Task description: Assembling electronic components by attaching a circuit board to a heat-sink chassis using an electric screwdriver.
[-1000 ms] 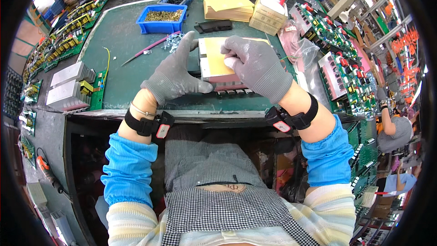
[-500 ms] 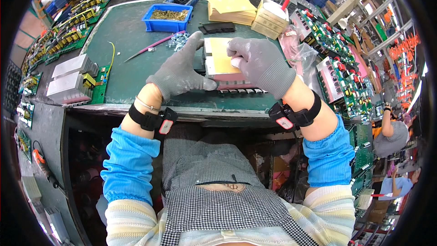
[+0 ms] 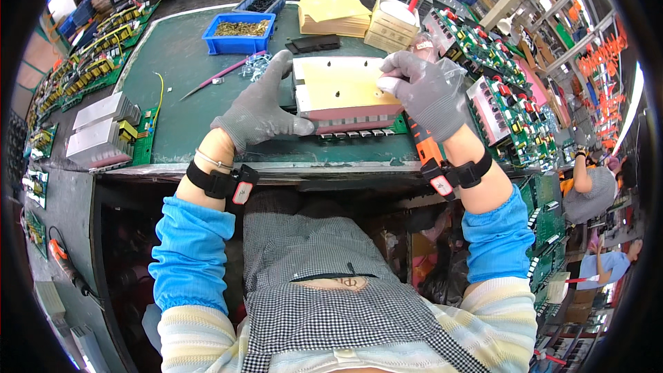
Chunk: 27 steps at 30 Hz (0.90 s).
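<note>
A heatsink block with a yellow sheet [image 3: 321, 83] on top sits on a green circuit board [image 3: 397, 124] in front of me. Several small dark screws [image 3: 338, 94] stand upright in the sheet. My left hand [image 3: 255, 110], in a grey glove, is open at the block's left end, thumb and fingers spread around its corner. At the right end, my gloved right hand [image 3: 431, 93] is closed in a pinch just over the sheet; what its fingertips hold is hidden. An orange power screwdriver [image 3: 425, 145] lies beside my right wrist, partly covered by it.
Behind the block are a blue bin of brass-coloured screws [image 3: 238, 45], a second blue bin [image 3: 262, 1], a stack of yellow sheets [image 3: 335, 17] and a cardboard box [image 3: 391, 27]. A purple-handled tool [image 3: 224, 72] lies left. Circuit boards [image 3: 511, 117] line the right; another heatsink board [image 3: 103, 131] sits left.
My right hand has moved right, from the middle of the yellow sheet to its right end, uncovering the upright screws. The orange screwdriver now shows by my right wrist. My left hand stays at the block.
</note>
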Available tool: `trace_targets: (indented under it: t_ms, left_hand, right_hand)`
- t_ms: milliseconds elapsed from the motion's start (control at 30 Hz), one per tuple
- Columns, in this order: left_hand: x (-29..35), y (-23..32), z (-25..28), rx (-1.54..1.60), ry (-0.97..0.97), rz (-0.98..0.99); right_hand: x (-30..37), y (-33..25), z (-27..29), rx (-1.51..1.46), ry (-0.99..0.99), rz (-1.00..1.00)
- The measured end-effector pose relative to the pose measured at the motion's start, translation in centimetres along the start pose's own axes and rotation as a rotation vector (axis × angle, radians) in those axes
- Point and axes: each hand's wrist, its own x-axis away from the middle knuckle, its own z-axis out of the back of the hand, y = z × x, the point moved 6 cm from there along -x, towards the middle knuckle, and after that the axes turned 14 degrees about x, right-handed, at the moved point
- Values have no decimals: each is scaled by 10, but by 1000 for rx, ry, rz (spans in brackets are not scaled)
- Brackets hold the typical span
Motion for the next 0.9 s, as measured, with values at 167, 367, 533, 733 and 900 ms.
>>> trace_targets:
  t_ms: [167, 367, 533, 733, 900]
  left_hand:
    - [0, -2, 1, -11, 2, -11]
    - [-1, 0, 0, -22, -7, -2]
    - [-1, -1, 1, -53, -7, 17]
    - [-2, -3, 0, -42, -1, -10]
    - [0, -1, 0, -32, 3, 6]
  right_hand:
    - [5, 14, -18, 16, 72, 10]
    - [9, 15, -20, 90, 199, 65]
    - [11, 14, -21, 54, 237, 71]
    - [8, 14, -24, 65, 237, 57]
    - [12, 3, -18, 201, 293, 161]
